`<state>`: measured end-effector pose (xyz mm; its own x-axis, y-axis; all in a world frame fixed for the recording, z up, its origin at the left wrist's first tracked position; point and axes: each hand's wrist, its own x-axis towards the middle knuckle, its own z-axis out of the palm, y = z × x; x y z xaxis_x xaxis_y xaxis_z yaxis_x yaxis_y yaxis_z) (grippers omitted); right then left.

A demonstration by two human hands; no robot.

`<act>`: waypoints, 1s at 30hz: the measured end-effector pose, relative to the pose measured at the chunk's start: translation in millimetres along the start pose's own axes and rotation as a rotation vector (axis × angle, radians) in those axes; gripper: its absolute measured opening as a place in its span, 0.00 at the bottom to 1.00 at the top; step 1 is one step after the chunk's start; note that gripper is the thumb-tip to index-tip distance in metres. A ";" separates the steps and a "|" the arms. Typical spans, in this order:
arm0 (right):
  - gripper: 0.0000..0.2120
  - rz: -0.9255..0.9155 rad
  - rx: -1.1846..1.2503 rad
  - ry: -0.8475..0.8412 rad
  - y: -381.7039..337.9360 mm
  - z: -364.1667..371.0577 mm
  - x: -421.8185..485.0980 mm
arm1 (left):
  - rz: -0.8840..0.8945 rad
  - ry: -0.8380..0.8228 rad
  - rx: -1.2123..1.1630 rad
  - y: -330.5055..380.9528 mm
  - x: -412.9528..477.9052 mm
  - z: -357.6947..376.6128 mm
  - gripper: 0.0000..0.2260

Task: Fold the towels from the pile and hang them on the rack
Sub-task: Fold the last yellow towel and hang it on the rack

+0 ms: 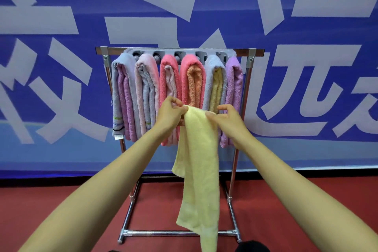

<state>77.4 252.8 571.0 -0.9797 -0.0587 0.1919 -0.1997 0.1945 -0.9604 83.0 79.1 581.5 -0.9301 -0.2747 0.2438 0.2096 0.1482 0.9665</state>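
While both arms are stretched out toward the far side, the left hand (pixel 171 114) and right hand (pixel 227 120) hold a pale yellow towel (pixel 199 170) up by its top edge, right in front of the rack (pixel 256 53). The left fingers (pixel 181 108) are pinched together on the towel's top left corner, and the right fingers (pixel 212 115) are clamped on the top right one, so the edge is bunched up short between them. The rest of the towel hangs down in a long narrow strip, with its bottom end dropping out of view at the near edge. The rack is a chrome frame standing on a red floor (pixel 61 200), and it's pretty full: six folded bundles hang side by side. From left to right that's a grey-lilac bundle (pixel 122 96), a pale pink bundle (pixel 146 92), a coral bundle (pixel 169 88), a coral-and-orange bundle (pixel 193 84), a grey-and-yellow bundle (pixel 214 84) and a purple bundle (pixel 233 92). The held towel covers the lower parts of the middle ones. Behind it all is a big blue banner (pixel 61 67) with huge white characters.
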 end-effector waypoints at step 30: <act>0.05 -0.384 -0.509 0.089 -25.1 -12.2 10.7 | -0.013 -0.082 -0.061 13.3 -3.4 18.8 0.11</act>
<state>71.7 259.2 599.6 -0.8298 -0.1391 0.5404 -0.4993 0.6173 -0.6079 83.2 99.9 592.0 -0.9541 -0.1968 0.2258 0.2126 0.0859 0.9733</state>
